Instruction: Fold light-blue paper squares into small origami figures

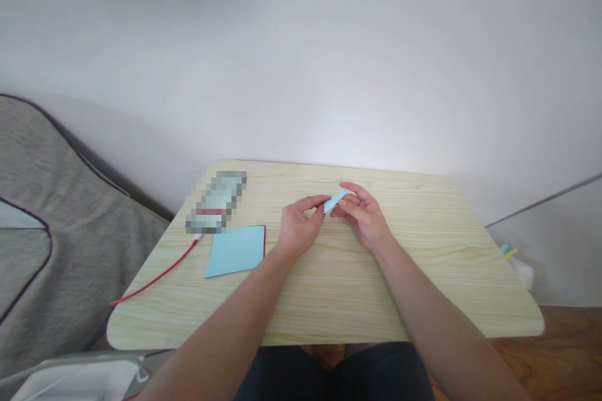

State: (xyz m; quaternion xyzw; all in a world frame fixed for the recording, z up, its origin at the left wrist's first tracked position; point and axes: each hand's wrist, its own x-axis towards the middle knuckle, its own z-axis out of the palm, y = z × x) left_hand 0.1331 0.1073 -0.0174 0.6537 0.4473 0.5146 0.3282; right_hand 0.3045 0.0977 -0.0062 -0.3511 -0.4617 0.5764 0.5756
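A small folded piece of light blue paper is held up between both hands, above the middle of the table. My left hand pinches its left end between thumb and fingers. At the other end, my right hand grips the paper with its thumb and fingers, the index finger raised along the far edge. Beside my left forearm, a stack of square light blue paper lies flat, with a red edge showing on its right side.
The pale wood-grain table stands against a white wall. A pixelated phone lies at the back left, with a red cable running off the left edge. Grey fabric is at the left.
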